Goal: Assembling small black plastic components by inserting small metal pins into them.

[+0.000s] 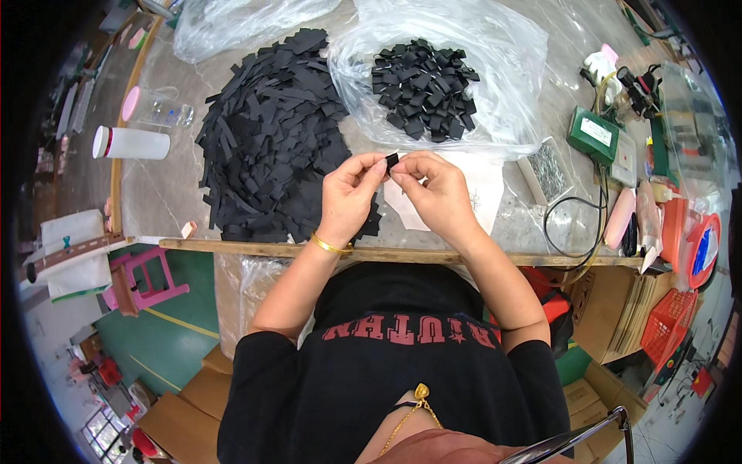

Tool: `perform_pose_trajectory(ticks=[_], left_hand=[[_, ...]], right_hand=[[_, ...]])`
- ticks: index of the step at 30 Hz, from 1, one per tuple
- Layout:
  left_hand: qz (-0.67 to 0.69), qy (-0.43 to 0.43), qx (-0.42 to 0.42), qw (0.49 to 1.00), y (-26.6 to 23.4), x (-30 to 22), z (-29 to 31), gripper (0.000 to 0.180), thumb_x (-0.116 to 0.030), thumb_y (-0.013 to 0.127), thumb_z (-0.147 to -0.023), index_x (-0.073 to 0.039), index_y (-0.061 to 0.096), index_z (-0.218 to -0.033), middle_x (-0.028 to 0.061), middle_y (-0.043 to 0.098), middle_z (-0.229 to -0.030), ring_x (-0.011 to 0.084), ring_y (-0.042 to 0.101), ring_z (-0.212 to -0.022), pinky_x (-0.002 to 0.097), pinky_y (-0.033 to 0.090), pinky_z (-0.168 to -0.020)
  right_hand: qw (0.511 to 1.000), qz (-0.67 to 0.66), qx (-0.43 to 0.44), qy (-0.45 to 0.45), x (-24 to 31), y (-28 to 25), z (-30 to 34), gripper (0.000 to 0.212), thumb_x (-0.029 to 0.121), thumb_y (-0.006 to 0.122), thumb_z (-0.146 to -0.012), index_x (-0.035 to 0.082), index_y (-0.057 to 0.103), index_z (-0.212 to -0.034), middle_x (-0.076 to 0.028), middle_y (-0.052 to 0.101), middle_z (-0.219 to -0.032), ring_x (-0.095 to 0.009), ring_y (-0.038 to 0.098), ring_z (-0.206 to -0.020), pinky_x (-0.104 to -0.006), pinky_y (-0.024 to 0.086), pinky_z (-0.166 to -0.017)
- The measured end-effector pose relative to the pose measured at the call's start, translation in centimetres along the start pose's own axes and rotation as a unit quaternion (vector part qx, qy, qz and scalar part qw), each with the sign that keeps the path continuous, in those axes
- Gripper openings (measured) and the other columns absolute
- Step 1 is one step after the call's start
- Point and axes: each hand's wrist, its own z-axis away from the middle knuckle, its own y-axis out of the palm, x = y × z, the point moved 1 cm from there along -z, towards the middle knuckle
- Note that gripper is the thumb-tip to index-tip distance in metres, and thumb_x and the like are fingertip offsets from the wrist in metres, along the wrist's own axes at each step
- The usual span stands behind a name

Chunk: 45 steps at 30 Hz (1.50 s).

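Note:
Over the near edge of the table, my left hand [349, 193] and my right hand [439, 193] meet, fingertips pinched on one small folded black strip [392, 161]. Whether it is fabric or another sheet material, I cannot tell. Just left of and behind my left hand spreads a big heap of flat black strips [270, 131]. Beyond my hands, a smaller pile of folded black pieces [425, 89] lies on a clear plastic bag [506, 85]; light bits show among them. A white sheet [485, 189] lies partly under my right hand.
To the right of the sheet, an open box [533, 164] holds thin silvery pieces. Farther right are a green box [593, 135], black cables [572, 199] and an orange container [680, 232]. A white bottle [133, 144] and a clear jar [158, 107] lie at the left.

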Motion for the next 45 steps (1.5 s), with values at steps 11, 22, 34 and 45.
perform_pose_trajectory(ticks=[11, 22, 34, 45], left_hand=[[0.046, 0.001, -0.004, 0.999, 0.1, 0.2, 0.0, 0.019, -0.007, 0.057, -0.084, 0.004, 0.058, -0.099, 0.0056, 0.062, -0.088, 0.0090, 0.057, -0.074, 0.0214, 0.047, -0.070], [-0.082, -0.007, 0.046, 0.996, -0.6, -0.7, -0.5, 0.016, -0.007, 0.058, -0.083, 0.005, 0.059, -0.094, -0.0002, 0.058, -0.077, 0.0042, 0.051, -0.067, 0.0181, 0.042, -0.059], [0.049, -0.034, 0.071, 0.996, 1.3, -0.6, 0.1, 0.029, -0.003, 0.055, -0.083, 0.005, 0.048, -0.111, 0.0080, 0.057, -0.098, 0.0131, 0.057, -0.086, 0.0281, 0.047, -0.079], [0.095, 0.024, -0.045, 0.994, 2.7, 0.0, -0.3, 0.014, -0.003, 0.057, -0.083, 0.005, 0.058, -0.094, 0.0089, 0.062, -0.086, 0.0129, 0.059, -0.073, 0.0242, 0.049, -0.069]], right_hand=[[1.000, 0.004, 0.001, 0.017, 0.5, 0.0, 0.0, 0.008, 0.002, 0.059, -0.074, -0.004, 0.060, -0.078, -0.012, 0.060, -0.084, -0.022, 0.058, -0.075, -0.0298, 0.046, -0.064], [0.996, 0.042, -0.036, -0.075, 0.6, -1.2, -1.2, 0.007, 0.001, 0.059, -0.074, -0.001, 0.059, -0.081, -0.012, 0.059, -0.079, -0.023, 0.059, -0.068, -0.0289, 0.046, -0.061], [0.993, -0.083, -0.073, 0.037, -0.1, 0.0, -0.7, 0.009, 0.002, 0.056, -0.080, -0.003, 0.058, -0.087, -0.010, 0.060, -0.078, -0.016, 0.060, -0.066, -0.0254, 0.049, -0.059], [0.967, -0.223, -0.122, 0.018, -0.6, 1.2, -0.6, 0.009, 0.000, 0.055, -0.082, -0.007, 0.056, -0.087, -0.008, 0.059, -0.077, -0.010, 0.059, -0.065, -0.0221, 0.050, -0.059]])
